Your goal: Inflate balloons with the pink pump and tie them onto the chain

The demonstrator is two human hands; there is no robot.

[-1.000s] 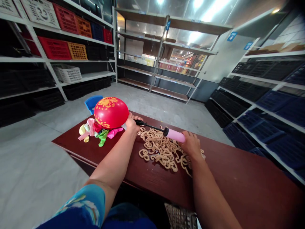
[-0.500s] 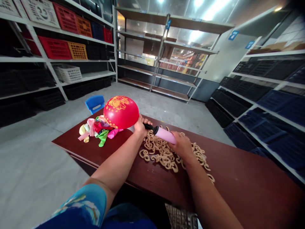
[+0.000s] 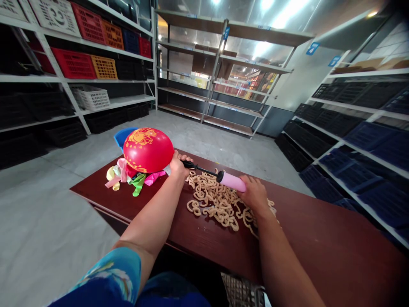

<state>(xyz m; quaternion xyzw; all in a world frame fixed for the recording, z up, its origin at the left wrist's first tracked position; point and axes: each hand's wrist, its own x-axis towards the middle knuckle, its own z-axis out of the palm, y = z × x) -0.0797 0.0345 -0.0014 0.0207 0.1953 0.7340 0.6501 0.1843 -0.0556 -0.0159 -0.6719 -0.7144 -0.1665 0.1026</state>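
A red balloon (image 3: pixel 148 150) with yellow printing, swollen with air, sits on the nozzle end of a hand pump (image 3: pixel 232 181). My left hand (image 3: pixel 179 164) is closed round the balloon's neck where it meets the pump's black end. The pump has a pink barrel and a black rod, which shows drawn out between my hands. Wrapped round the pink barrel's far end is my right hand (image 3: pixel 254 195). Below the pump lies a pile of beige, curled, ring-like pieces (image 3: pixel 220 209). Limp balloons (image 3: pixel 138 183) in several colours lie under and beside the red one.
The dark brown table (image 3: pixel 322 238) carries all of this. A blue chair back (image 3: pixel 123 137) stands behind its far left edge. Shelves with coloured crates (image 3: pixel 75 64) line the left, and shelves with dark crates (image 3: pixel 361 140) the right. A metal rack (image 3: pixel 209 102) stands at the back.
My hands have moved apart: the left one with the balloon to the left, the right one with the pink barrel to the right. More of the pump's black rod now shows.
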